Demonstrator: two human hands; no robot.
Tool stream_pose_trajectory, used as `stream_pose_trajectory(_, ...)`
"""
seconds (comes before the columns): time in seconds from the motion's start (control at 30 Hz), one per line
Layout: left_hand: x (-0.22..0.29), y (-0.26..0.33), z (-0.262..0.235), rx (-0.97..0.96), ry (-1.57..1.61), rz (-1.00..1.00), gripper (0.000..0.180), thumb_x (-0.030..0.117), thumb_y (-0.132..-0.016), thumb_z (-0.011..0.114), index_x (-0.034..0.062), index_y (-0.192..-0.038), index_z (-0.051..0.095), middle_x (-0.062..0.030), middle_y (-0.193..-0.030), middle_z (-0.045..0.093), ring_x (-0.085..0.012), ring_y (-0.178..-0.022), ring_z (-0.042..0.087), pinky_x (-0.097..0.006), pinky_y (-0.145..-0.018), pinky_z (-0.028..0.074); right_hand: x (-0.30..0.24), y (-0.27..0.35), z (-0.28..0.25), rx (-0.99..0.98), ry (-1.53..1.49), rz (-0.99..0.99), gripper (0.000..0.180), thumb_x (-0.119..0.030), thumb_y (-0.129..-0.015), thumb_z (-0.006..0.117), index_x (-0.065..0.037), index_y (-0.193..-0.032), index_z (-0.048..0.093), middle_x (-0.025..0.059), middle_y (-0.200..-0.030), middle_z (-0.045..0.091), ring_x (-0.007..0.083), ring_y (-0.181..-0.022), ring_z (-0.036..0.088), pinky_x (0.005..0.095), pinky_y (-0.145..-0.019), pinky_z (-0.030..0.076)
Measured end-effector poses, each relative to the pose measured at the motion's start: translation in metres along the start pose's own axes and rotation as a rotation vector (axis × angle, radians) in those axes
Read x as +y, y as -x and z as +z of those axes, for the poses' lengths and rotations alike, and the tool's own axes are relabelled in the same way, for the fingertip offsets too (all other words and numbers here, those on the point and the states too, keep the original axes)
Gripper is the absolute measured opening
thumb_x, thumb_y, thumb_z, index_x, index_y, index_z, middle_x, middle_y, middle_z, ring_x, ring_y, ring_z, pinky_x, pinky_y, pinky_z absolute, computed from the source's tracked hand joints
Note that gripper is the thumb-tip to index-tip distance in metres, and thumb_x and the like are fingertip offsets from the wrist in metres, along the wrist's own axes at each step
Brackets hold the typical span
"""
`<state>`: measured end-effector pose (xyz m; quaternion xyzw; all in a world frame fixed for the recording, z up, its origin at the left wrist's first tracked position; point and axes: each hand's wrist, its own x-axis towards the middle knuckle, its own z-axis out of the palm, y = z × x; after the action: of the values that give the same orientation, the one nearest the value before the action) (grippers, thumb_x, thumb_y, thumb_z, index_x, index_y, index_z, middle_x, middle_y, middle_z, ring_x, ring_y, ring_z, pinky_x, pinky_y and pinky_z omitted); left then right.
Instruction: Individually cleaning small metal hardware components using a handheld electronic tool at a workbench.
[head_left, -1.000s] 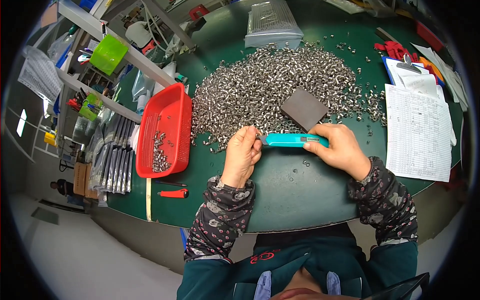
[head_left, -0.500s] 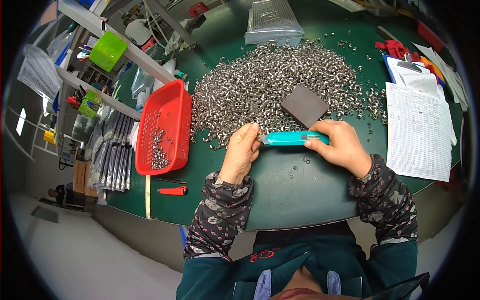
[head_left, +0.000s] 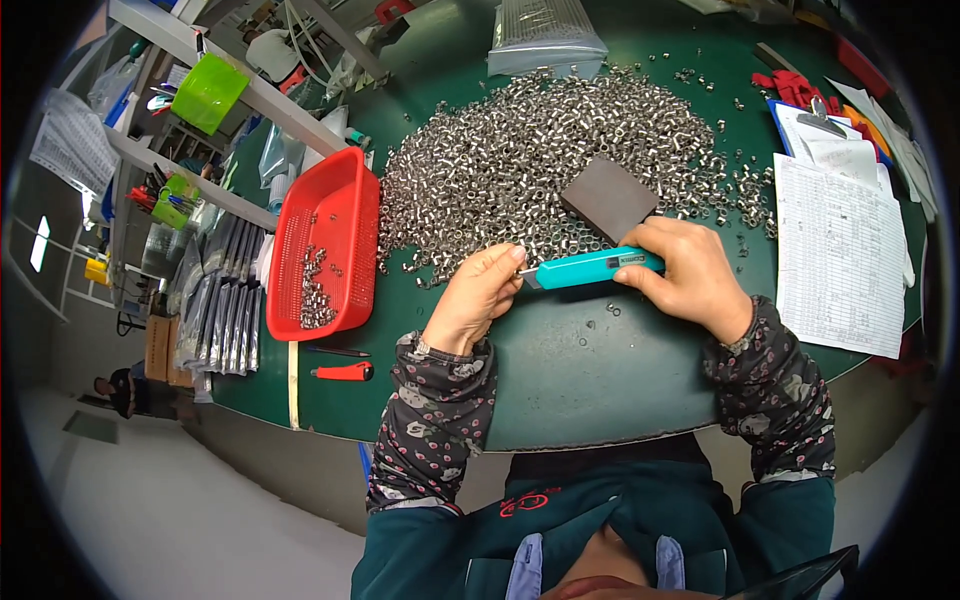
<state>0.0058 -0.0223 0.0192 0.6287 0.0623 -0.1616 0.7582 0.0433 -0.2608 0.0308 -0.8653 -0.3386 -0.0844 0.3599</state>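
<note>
I grip the teal utility knife [head_left: 598, 268] in my right hand [head_left: 690, 275], blade tip meeting a small metal piece pinched in my left hand [head_left: 478, 300], trimming it just before the heap of metal nuts [head_left: 540, 150]; next calls for steady pressure.

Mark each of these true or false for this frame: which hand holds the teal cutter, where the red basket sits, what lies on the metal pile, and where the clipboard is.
1. The right hand holds the teal cutter. True.
2. The red basket is empty. False: a few small metal parts lie in it.
3. A dark block rests on the pile of metal parts. True.
4. The clipboard lies to the person's left. False: it is on the right.
5. The left hand holds an orange cutter. False: its fingertips are at the teal cutter's tip.
</note>
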Motion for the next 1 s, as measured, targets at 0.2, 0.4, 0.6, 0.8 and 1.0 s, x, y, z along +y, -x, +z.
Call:
stream_pose_trajectory(0.2, 0.001, 0.001, 0.000, -0.032, -0.055, -0.069, 0.023, 0.026, -0.086, 0.047, 0.0093, -0.071, 0.048, 0.0071, -0.055, 0.038, 0.0007, -0.041, 0.026, -0.014, -0.034, 0.018, 0.000, -0.001, -0.004, 0.056, 0.106, -0.138, 0.023, -0.023, -0.064, 0.064, -0.006, -0.075, 0.054, 0.0072, -0.065, 0.048, 0.0249, -0.063, 0.051, 0.0354, -0.053, 0.040)
stream_pose_trajectory(0.4, 0.002, 0.000, 0.001, -0.052, -0.119, -0.101, 0.024, 0.029, -0.085, 0.048, 0.0103, -0.070, 0.049, 0.0081, -0.055, 0.039, 0.0012, -0.041, 0.027, -0.014, -0.035, 0.018, 0.000, -0.005, -0.008, 0.134, 0.202, -0.276, 0.024, -0.018, -0.059, 0.066, -0.006, -0.075, 0.053, 0.0056, -0.065, 0.046, 0.0224, -0.063, 0.049, 0.0329, -0.054, 0.039)
stream_pose_trajectory(0.6, -0.002, -0.002, 0.006, -0.013, -0.056, -0.050, 0.023, 0.026, -0.086, 0.047, 0.0074, -0.073, 0.049, 0.0050, -0.058, 0.041, 0.0004, -0.042, 0.028, -0.014, -0.034, 0.020, -0.004, -0.006, -0.012, 0.197, 0.312, -0.363, 0.026, -0.016, -0.057, 0.067, -0.006, -0.077, 0.054, 0.0049, -0.065, 0.045, 0.0212, -0.063, 0.048, 0.0315, -0.054, 0.038)
stream_pose_trajectory(0.8, -0.009, -0.008, -0.006, -0.016, 0.299, 0.216, 0.012, 0.017, -0.086, 0.046, 0.0059, -0.089, 0.050, -0.0010, -0.069, 0.046, -0.0013, -0.043, 0.027, -0.013, -0.035, 0.023, -0.001, -0.002, 0.000, 0.185, 0.051, -0.144, 0.020, -0.017, -0.062, 0.066, -0.004, -0.075, 0.056, 0.0075, -0.063, 0.050, 0.0246, -0.058, 0.051, 0.0340, -0.051, 0.040)
stream_pose_trajectory(1.0, -0.008, -0.008, -0.001, -0.008, 0.315, 0.254, 0.010, 0.013, -0.085, 0.047, 0.0061, -0.092, 0.049, -0.0032, -0.075, 0.050, -0.0019, -0.045, 0.029, -0.013, -0.036, 0.023, 0.003, -0.001, 0.005, 0.061, -0.110, 0.068, 0.023, -0.023, -0.066, 0.064, -0.003, -0.078, 0.059, 0.0108, -0.069, 0.057, 0.0271, -0.063, 0.056, 0.0342, -0.055, 0.043)
